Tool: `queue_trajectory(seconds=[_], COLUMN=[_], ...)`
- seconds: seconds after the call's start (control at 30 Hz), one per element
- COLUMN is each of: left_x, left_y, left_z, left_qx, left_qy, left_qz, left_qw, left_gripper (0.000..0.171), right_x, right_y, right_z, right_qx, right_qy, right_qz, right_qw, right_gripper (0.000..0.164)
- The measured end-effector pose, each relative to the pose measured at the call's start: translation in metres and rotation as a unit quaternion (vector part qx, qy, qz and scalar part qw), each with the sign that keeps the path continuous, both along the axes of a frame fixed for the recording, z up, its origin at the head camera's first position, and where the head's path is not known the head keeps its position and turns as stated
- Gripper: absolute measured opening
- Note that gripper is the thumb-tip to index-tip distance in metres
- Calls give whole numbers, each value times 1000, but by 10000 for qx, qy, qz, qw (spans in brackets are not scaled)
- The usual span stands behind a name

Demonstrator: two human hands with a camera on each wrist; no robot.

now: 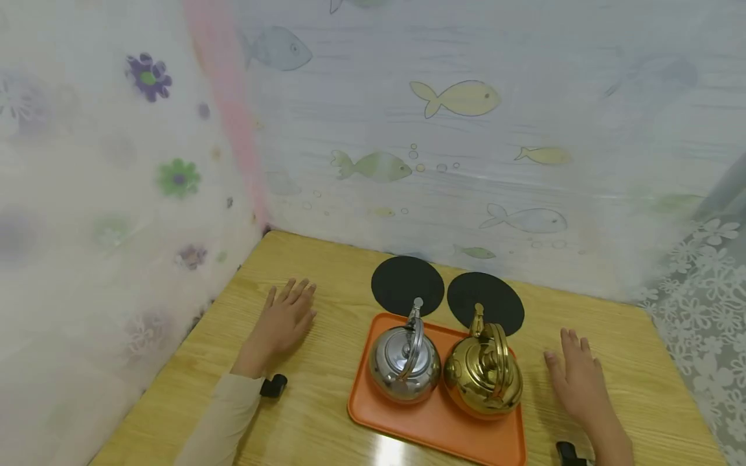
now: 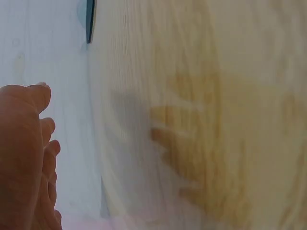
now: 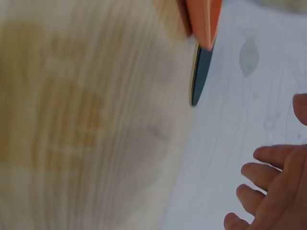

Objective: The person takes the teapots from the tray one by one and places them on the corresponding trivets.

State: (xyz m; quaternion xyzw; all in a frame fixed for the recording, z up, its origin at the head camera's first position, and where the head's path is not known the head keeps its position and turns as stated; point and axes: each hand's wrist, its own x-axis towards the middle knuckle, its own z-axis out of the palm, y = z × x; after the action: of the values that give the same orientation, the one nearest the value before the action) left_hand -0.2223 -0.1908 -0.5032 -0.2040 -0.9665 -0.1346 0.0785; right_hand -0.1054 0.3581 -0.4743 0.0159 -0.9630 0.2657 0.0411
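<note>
A silver kettle (image 1: pixel 405 366) and a gold kettle (image 1: pixel 484 378) stand side by side on an orange tray (image 1: pixel 402 424), spouts towards the back. Left of the tray, my left hand (image 1: pixel 285 323) is held palm down over the table with its fingers straight and nothing in it. To the tray's right, my right hand (image 1: pixel 579 382) also has extended fingers and holds nothing. In the left wrist view the left hand (image 2: pixel 24 158) shows at the left edge, with its shadow on the wood. The right wrist view has the right hand (image 3: pixel 278 182) at lower right.
Two round black mats (image 1: pixel 408 285) lie behind the tray, the right one (image 1: pixel 495 301) partly covered by the gold kettle's spout. The wooden table (image 1: pixel 315 401) meets a fish-patterned curtain (image 1: pixel 373 213) at the back and a flowered one (image 1: pixel 146 213) on the left.
</note>
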Motion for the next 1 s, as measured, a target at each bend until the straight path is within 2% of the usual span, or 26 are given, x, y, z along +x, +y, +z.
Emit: queue_trajectory(seconds=[0.17,0.27,0.33,0.4,0.5,0.57,0.67,0.73,0.8,0.87,0.93,1.0], left_x=[8,14,18,21,25,28,31,32,33,34,34,33], left_y=[8,11,13,16,20,25,32,37,40,44,47,49], left_z=[0,3,3,3,3,4,4,4,4,3,2,0], left_qx=[-101,-212,-300,-339,-374,-338,-275,-284,-289,-357,-441,-488], left_qy=[163,110,90,48,149,203,271,229,141,57,5,-39], left_qz=[-424,-714,-885,-1045,-1317,-1524,-1882,-2082,-2228,-2316,-2395,-2505], left_qw=[9989,9972,9956,9939,9905,9875,9814,9774,9743,9721,9699,9669], left_gripper=[56,56,56,57,57,57,57,57,58,59,60,61], right_x=[7,12,16,19,23,25,27,27,27,27,26,25], right_y=[-23,-38,-49,-59,-72,-78,-85,-88,-90,-92,-92,-92], right_z=[4,8,11,15,22,29,38,43,46,50,53,57], right_qx=[-601,-959,-1172,-1449,-1924,-2305,-3130,-3732,-4318,-4636,-4806,-4835], right_qy=[367,857,1379,1933,2370,2284,1815,1497,1225,1033,865,695], right_qz=[-88,-383,-703,-925,-1051,-951,-836,-651,-456,-298,-136,-51], right_qw=[9975,9910,9810,9660,9465,9411,9285,9133,8925,8795,8725,8726], right_gripper=[60,52,43,35,29,26,26,29,32,34,36,37])
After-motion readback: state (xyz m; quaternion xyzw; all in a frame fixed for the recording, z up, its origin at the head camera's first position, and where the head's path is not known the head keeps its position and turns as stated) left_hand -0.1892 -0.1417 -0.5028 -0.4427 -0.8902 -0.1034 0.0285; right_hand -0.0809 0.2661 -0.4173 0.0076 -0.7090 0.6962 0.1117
